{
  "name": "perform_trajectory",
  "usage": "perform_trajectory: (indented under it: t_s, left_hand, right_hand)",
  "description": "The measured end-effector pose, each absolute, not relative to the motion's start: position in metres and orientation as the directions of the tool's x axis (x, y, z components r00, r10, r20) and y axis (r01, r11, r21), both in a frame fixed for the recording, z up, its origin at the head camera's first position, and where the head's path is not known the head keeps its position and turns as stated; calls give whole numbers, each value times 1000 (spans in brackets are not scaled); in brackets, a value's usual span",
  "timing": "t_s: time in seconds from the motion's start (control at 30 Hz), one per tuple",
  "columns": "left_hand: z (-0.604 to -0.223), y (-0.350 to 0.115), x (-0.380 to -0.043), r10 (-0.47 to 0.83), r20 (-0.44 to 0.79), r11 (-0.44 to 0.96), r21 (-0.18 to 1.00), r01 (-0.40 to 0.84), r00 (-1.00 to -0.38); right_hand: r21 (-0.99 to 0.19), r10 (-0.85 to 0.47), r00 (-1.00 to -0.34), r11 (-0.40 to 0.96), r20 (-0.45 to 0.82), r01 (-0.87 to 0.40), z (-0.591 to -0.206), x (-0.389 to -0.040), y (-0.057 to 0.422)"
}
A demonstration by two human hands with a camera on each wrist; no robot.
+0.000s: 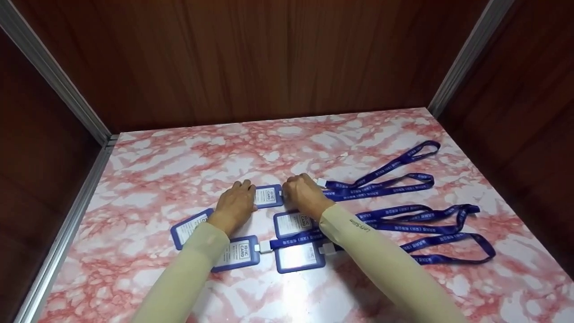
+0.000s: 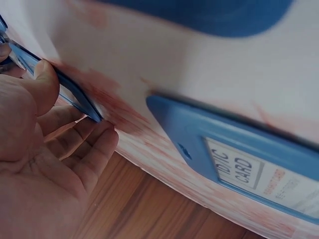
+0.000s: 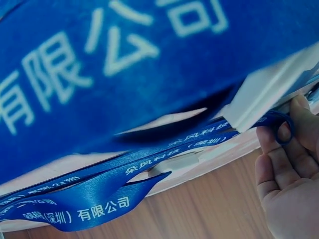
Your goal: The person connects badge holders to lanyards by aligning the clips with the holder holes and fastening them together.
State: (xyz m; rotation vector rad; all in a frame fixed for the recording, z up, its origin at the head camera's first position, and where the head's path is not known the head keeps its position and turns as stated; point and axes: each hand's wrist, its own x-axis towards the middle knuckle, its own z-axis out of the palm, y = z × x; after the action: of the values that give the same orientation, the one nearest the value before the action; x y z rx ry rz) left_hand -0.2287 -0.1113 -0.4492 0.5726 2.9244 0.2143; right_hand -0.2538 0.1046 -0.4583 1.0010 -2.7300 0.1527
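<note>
My left hand point(image 1: 235, 204) holds a blue-framed badge holder point(image 1: 268, 196) by its left end, thumb on its face and fingers along its far edge in the left wrist view. At the holder's slotted right end is my right hand point(image 1: 307, 193), fingers curled, pinching the end of a blue lanyard point(image 1: 381, 192). In the right wrist view, a small lanyard loop point(image 3: 285, 130) shows at these fingertips. The hand hides the meeting point of lanyard and holder in the head view. Another lanyard point(image 1: 397, 163) with a white clip point(image 1: 321, 182) lies just beyond.
Nearer me lie a badge holder point(image 1: 237, 253) joined to a lanyard by a white clip point(image 1: 265, 246), and another holder point(image 1: 299, 258). A tilted holder point(image 1: 190, 226) is partly behind the left forearm. More lanyards point(image 1: 448, 260) spread rightward. Wooden panels point(image 1: 269, 58) enclose the marbled table point(image 1: 170, 161).
</note>
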Motion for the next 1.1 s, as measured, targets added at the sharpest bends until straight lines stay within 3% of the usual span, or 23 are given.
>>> perform_trajectory:
  t_s: [0.13,0.37,0.63,1.1]
  left_hand:
    - [-449,-111,-228,388,-116,914,172,367,-914]
    - [-445,-110,-229,362,-169,927,172,335,-917]
    - [-446,-111,-227,340,-208,932,201,300,-917]
    - [-447,-111,-228,361,-182,929,158,335,-915]
  right_hand:
    - [1,-633,-735,758,241,-652,-458,-255,104]
    - [-91,-610,-750,757,255,-647,-456,-256,106]
    - [-110,-589,-768,771,252,-628,-459,-255,106]
    - [-165,-535,-808,799,246,-578,-452,-244,111]
